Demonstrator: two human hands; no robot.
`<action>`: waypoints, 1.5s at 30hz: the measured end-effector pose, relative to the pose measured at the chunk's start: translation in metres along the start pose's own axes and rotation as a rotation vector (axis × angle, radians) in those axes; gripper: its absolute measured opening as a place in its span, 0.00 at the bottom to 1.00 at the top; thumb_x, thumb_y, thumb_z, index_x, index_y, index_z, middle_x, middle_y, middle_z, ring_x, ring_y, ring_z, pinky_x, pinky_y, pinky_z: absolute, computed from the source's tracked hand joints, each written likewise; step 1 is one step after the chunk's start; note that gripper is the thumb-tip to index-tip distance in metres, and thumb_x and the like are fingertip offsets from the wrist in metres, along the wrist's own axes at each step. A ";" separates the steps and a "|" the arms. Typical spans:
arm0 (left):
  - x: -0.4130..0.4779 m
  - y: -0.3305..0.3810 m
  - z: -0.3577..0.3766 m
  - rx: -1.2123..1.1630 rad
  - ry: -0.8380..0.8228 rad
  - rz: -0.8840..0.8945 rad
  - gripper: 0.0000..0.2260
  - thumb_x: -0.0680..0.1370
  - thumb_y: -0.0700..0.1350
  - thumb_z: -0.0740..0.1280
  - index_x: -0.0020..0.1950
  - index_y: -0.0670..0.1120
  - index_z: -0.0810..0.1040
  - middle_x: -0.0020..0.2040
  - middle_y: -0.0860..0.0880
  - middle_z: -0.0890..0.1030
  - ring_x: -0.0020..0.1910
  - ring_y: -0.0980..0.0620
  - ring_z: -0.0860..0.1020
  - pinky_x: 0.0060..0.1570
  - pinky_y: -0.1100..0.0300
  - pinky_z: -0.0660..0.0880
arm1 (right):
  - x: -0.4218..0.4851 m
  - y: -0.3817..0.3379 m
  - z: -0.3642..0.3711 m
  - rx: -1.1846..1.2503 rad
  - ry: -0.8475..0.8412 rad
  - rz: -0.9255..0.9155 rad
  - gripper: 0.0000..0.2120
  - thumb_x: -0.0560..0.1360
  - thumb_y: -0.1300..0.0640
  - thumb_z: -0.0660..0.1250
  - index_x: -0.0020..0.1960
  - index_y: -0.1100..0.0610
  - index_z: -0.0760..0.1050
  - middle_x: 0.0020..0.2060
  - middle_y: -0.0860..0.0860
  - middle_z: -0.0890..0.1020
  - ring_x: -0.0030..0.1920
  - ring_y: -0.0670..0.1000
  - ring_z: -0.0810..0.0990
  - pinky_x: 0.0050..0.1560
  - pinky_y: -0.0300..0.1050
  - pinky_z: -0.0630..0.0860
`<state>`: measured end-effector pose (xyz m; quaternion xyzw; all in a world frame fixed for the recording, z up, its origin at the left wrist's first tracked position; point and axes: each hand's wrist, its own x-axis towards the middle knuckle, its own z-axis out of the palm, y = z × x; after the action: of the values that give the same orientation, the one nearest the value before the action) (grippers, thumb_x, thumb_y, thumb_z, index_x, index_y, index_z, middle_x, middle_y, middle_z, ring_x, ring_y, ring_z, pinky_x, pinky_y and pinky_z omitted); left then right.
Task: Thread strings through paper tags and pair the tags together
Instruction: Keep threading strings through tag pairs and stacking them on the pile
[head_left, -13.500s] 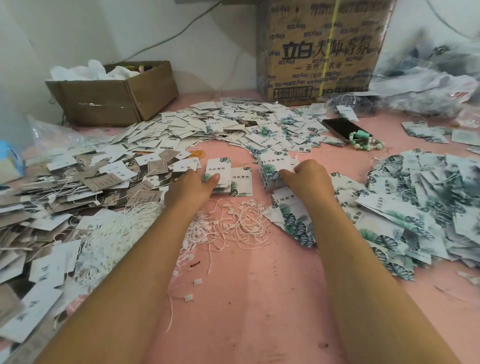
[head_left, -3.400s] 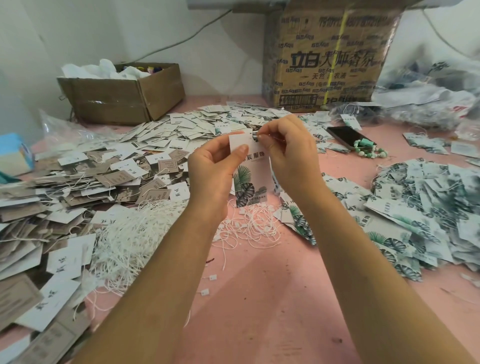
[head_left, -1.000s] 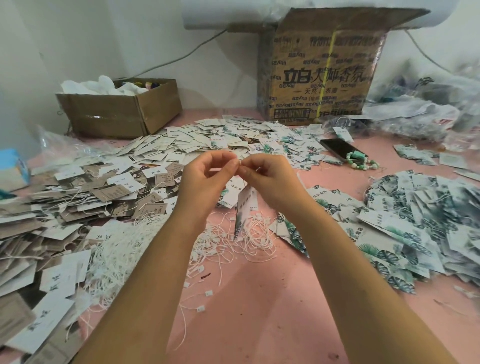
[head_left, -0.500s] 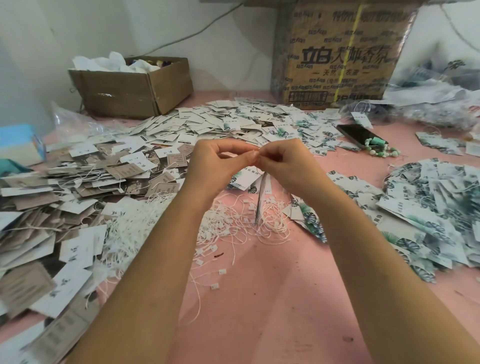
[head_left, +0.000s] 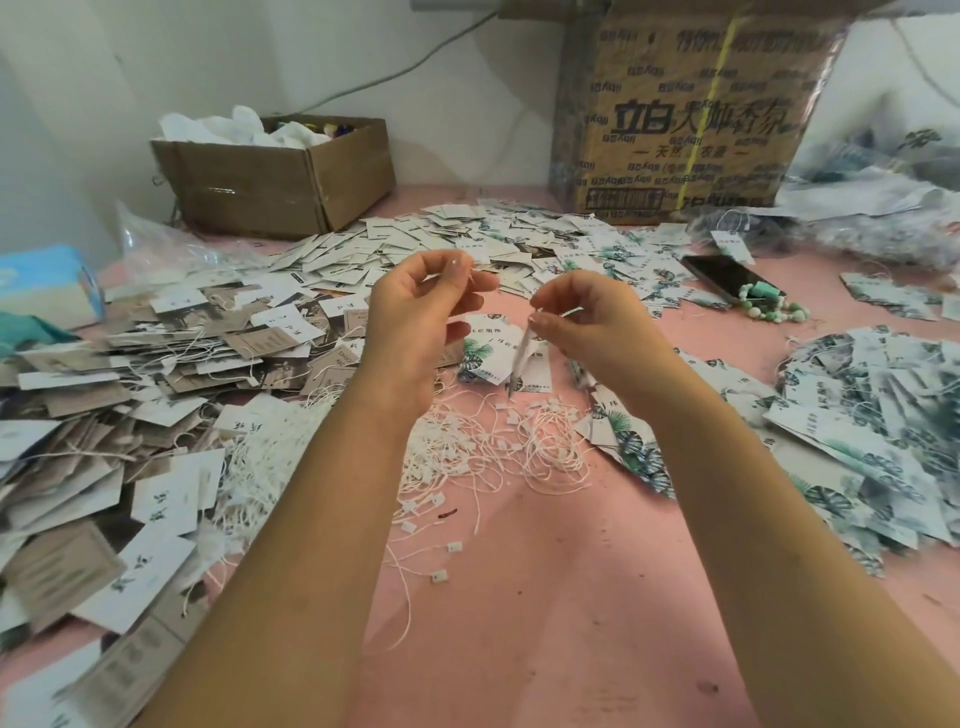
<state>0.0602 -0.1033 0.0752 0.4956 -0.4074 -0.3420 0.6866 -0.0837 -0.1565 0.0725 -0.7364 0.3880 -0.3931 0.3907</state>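
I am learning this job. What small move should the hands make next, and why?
Probably lay the white leaf-printed paper tag on the pile of strung leaf-printed tags at right: pinched by the right hand, it hangs edge-on, apart from the left hand.

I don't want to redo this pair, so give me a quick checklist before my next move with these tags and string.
1. Tags gripped: right hand pinches the hanging tags. Ok.
2. String end held: left hand pinches a thin white string. Ok.
3. String through the holes: hidden by fingers. Cannot tell.
4. Two tags together: seen edge-on. Cannot tell.
5. Spare strings close: loose strings lie on the table below. Ok.
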 end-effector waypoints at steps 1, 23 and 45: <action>0.001 0.000 -0.001 -0.022 0.021 -0.005 0.04 0.78 0.45 0.65 0.44 0.49 0.77 0.34 0.56 0.82 0.35 0.58 0.77 0.37 0.62 0.72 | -0.001 0.000 -0.001 -0.015 -0.004 0.009 0.06 0.73 0.64 0.68 0.44 0.55 0.73 0.41 0.53 0.78 0.39 0.49 0.75 0.44 0.44 0.75; 0.007 -0.009 -0.009 0.029 0.088 0.000 0.09 0.79 0.39 0.63 0.44 0.49 0.81 0.30 0.55 0.80 0.36 0.57 0.80 0.35 0.66 0.74 | -0.003 0.001 -0.037 0.005 -0.015 0.059 0.10 0.73 0.69 0.65 0.39 0.57 0.78 0.29 0.50 0.78 0.26 0.42 0.74 0.32 0.35 0.73; -0.007 -0.003 0.008 0.221 -0.288 0.162 0.08 0.74 0.35 0.68 0.41 0.48 0.79 0.30 0.56 0.82 0.32 0.63 0.79 0.33 0.73 0.72 | -0.008 -0.017 -0.015 0.225 -0.053 -0.135 0.09 0.70 0.74 0.66 0.48 0.65 0.78 0.32 0.55 0.80 0.29 0.44 0.80 0.36 0.36 0.79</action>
<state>0.0497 -0.1017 0.0719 0.4793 -0.5750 -0.3064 0.5880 -0.0955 -0.1469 0.0911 -0.7223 0.2806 -0.4401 0.4537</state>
